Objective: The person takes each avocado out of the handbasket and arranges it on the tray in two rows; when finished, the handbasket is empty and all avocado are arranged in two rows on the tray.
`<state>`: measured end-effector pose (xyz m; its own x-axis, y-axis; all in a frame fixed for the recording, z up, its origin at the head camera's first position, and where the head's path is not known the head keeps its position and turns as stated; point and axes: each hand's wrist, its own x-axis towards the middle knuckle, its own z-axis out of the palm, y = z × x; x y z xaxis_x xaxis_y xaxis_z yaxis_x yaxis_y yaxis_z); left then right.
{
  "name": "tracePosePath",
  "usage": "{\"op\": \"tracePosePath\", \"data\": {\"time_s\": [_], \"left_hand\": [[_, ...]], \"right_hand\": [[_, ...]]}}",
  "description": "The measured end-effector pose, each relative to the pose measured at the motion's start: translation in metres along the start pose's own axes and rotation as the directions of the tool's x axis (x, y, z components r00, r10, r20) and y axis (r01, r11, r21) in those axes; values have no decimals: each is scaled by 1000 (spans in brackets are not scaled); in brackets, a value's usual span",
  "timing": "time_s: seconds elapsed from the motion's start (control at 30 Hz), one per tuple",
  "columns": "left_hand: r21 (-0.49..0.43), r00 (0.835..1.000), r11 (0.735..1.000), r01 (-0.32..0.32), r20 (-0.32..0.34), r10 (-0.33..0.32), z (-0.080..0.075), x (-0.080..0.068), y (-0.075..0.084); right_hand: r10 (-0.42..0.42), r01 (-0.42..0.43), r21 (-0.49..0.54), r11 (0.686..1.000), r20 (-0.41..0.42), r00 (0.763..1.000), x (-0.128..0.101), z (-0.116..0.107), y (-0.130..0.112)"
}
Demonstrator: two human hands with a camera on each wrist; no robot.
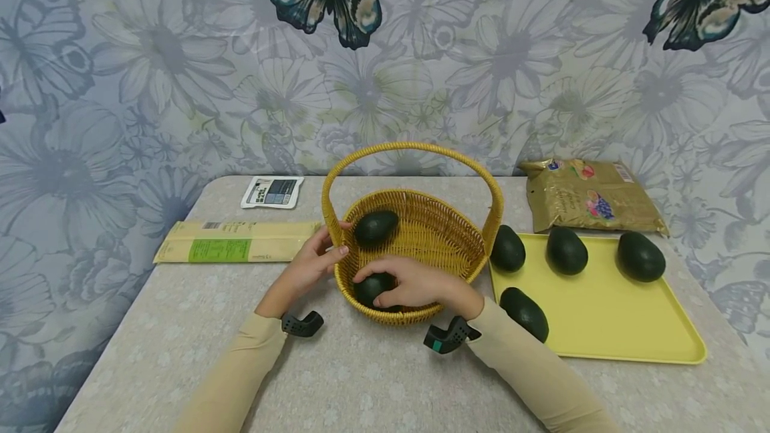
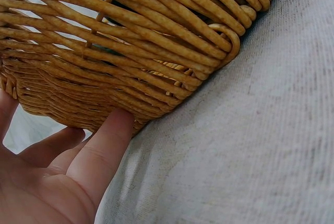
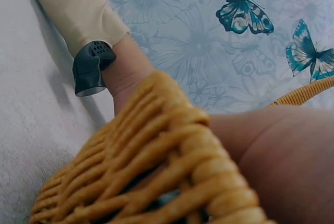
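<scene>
Beige sleeves, with a small black unit at each wrist.
My left sleeve (image 1: 234, 369) runs toward seven o'clock and my right sleeve (image 1: 535, 376) toward five; both are plain and close-fitting, the left faintly ribbed. Beyond the cuffs my left hand (image 1: 308, 264) and right hand (image 1: 416, 282) are bare. The left wrist unit (image 1: 303, 324) is curved and pierced with small holes; the right wrist unit (image 1: 451, 334) carries a teal-green patch (image 1: 437, 346) at its eight o'clock.

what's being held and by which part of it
The right grip holds a dark green, oval avocado by its upper sides; the left grip touches the yellow, round wicker basket on its left.
</scene>
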<state>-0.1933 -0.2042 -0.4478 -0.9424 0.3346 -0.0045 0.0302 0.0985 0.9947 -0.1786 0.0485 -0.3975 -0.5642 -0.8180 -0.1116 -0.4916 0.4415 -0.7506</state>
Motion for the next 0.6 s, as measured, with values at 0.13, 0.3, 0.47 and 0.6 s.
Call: {"op": "tracePosePath", "data": {"time_s": [0.13,0.3,0.47,0.6], "left_hand": [[-2,1000,1000,10,3,-10,0,1,-1],[-9,1000,1000,12,12,-12,-2,2,-2],[-26,1000,1000,18,15,-18,-1,2,-1],[-31,1000,999,22,17,-22,-1,2,0]], "right_hand": [[-2,2,-27,1000,-9,1000,-1,1,-2],[-6,5,-39,999,-24,1000,-1,3,-4],[7,-8,-23,1000,-20,1000,-1,2,-3],[9,-9,-13,1000,-14,1000,-2,2,-2]]}}
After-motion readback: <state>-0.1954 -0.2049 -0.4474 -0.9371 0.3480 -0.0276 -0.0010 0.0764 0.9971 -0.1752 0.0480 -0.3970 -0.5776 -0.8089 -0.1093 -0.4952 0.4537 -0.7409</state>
